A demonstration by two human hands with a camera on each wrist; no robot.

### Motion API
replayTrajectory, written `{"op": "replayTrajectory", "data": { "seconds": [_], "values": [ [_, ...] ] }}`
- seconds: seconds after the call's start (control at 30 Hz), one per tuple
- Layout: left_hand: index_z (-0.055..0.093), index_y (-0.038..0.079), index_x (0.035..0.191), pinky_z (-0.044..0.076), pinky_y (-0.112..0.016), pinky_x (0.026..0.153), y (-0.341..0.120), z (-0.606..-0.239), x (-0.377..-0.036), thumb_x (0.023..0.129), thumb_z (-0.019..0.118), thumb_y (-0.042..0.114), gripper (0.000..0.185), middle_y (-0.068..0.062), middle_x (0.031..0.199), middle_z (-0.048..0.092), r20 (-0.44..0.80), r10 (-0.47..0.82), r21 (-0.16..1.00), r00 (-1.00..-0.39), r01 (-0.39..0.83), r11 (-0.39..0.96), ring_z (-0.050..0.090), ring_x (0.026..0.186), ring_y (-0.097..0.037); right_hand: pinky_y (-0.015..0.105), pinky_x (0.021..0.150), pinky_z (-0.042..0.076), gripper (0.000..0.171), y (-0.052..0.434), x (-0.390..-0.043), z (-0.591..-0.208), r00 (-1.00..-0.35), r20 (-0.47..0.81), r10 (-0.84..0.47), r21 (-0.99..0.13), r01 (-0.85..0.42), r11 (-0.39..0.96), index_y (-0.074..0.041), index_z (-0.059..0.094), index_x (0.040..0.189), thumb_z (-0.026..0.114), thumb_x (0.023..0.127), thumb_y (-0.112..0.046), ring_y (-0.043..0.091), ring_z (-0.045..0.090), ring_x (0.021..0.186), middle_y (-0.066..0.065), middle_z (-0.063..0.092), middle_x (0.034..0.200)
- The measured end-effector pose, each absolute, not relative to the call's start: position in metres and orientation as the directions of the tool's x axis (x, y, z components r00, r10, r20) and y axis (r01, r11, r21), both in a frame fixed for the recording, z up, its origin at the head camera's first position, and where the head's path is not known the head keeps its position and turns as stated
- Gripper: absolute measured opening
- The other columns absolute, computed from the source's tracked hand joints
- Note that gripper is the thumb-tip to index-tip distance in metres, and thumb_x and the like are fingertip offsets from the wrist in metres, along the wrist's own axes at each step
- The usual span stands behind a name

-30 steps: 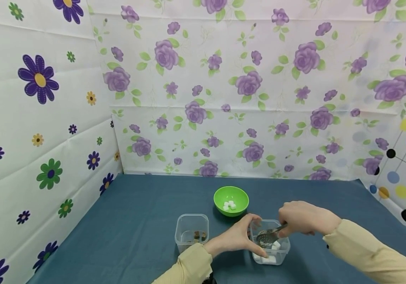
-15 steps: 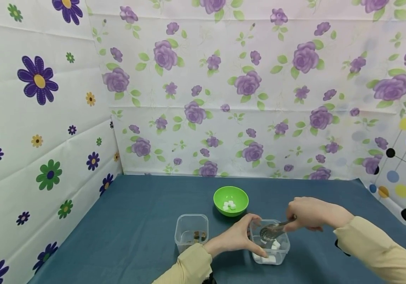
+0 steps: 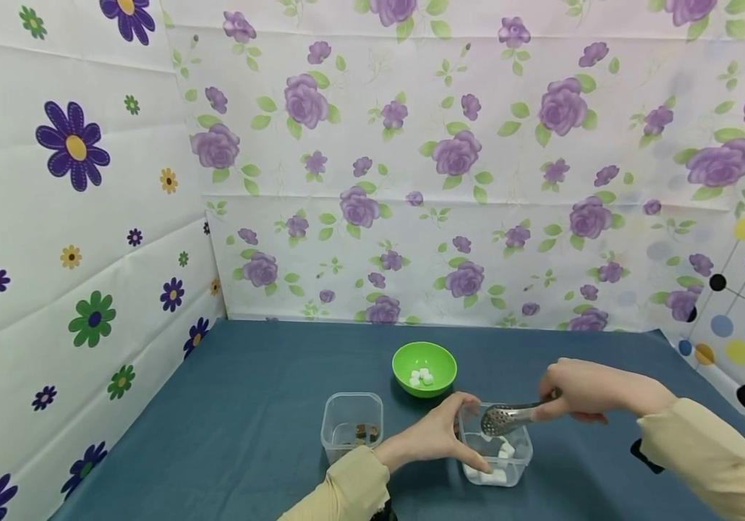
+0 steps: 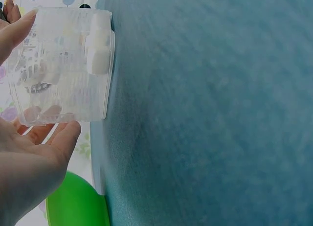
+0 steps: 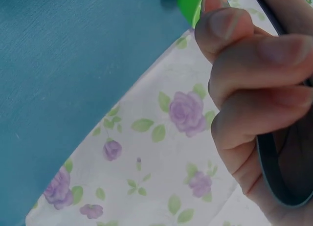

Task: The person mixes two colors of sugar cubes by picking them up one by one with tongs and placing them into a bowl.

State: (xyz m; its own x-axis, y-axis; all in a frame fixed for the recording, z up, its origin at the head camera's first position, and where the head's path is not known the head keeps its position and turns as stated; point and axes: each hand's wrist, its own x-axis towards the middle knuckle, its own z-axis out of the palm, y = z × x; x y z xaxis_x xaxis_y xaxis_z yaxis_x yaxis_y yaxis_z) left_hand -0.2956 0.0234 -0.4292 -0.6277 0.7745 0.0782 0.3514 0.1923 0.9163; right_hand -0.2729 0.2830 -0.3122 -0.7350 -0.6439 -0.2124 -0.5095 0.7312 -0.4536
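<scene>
Nearest the viewer are two cream cloth sleeves (image 3: pixel 343 479), from which the person's two bare hands extend over a tabletop covered in dark blue cloth (image 3: pixel 268 420). The left hand (image 3: pixel 436 433) grips a squarish tub of clear plastic (image 3: pixel 518 470), its thumb on the near side and its fingers curled against the far side, as the left wrist view confirms. Within the tub, to the right of the left hand, lie several small white cubes (image 3: pixel 506 450). The right hand (image 3: pixel 584 389), fingers curled, holds silvery metal tongs with a perforated head (image 3: pixel 506 418); the head extends leftward from this hand and lies across the tub's opening in the head view. Whether anything sits between the tongs' tips cannot be told.

To the left of the left hand, and apart from it, stands a second squarish clear plastic container (image 3: pixel 330 427), with small dark brown cubes (image 3: pixel 366 433) near its bottom. Just beyond the left hand's fingers sits a round, bright green bowl (image 3: pixel 440 362) containing a small cluster of white cubes (image 3: pixel 421 377). Farthest from both hands, behind the tabletop, hangs a white sheet printed with purple roses and green leaves (image 3: pixel 411 166).
</scene>
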Motion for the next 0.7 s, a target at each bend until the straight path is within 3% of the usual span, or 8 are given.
{"op": "replayTrajectory", "data": {
  "seconds": [0.23,0.7],
  "values": [
    [0.033,0.011,0.135,0.043,-0.027,0.078,0.023,-0.428,-0.295,0.078,0.071,0.008,0.069,-0.002,0.128,0.041,0.080,0.781,0.918,-0.620,0.351,0.184,0.043,0.113,-0.015,0.029,0.034,0.043,0.022,0.292,-0.273,-0.305,-0.744,-0.205,-0.636,-0.467,-0.496,0.732,-0.026,0.066,0.069,0.061,0.085,-0.040,0.001,0.032,0.027,-0.006,0.046,0.040],
    [0.033,0.012,0.135,0.042,-0.027,0.081,0.023,-0.428,-0.295,0.078,0.072,0.008,0.069,-0.003,0.129,0.041,0.080,0.781,0.917,-0.620,0.352,0.185,0.040,0.118,-0.016,0.028,0.044,0.048,0.021,0.309,-0.276,-0.288,-0.756,-0.148,-0.638,-0.463,-0.517,0.720,-0.026,0.068,0.076,0.056,0.088,-0.040,0.002,0.035,0.027,-0.005,0.045,0.040]
  ]
}}
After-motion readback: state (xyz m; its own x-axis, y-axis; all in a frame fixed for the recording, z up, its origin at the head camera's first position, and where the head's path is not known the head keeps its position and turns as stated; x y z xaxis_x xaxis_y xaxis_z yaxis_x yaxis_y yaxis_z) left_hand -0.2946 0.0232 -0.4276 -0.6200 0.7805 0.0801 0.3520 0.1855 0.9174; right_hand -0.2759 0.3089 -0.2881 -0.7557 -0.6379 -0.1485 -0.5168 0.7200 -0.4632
